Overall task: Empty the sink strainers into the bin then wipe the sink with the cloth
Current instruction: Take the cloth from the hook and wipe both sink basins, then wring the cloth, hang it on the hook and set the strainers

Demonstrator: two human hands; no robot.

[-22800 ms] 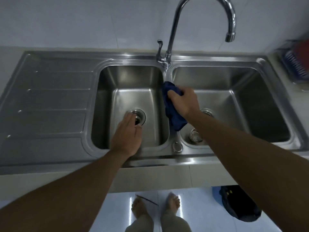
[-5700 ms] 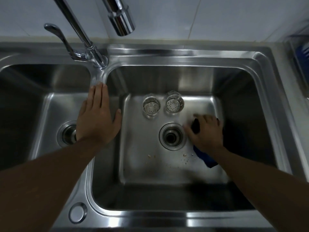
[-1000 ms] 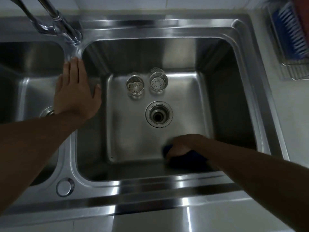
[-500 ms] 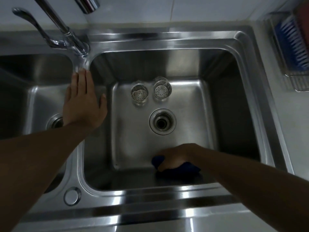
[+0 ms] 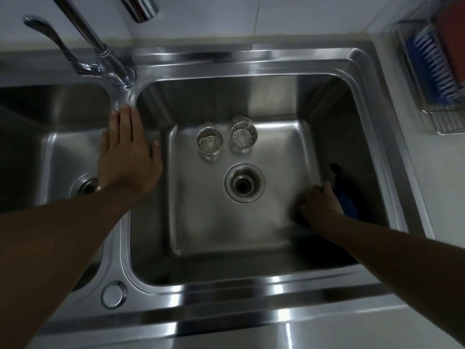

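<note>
The wiping step is judged in hand: the cloth (image 5: 346, 205) is pressed by the curled right hand (image 5: 320, 207) at the basin's four o'clock corner, the left hand (image 5: 127, 157) is laid flat on the divider (image 5: 141, 220), and the strainers (image 5: 208, 143), at twelve o'clock, likely need wiping around.

strainers (image 5: 209, 143) upright, side by side, behind drain; cloth (image 5: 346, 205) blue, right basin wall

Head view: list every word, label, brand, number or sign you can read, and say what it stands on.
None can be read.
Sink, tap, the two strainers and cloth: no print or marks visible.
Rack at the right edge: only blurred blue and red items, no lettering visible.
</note>
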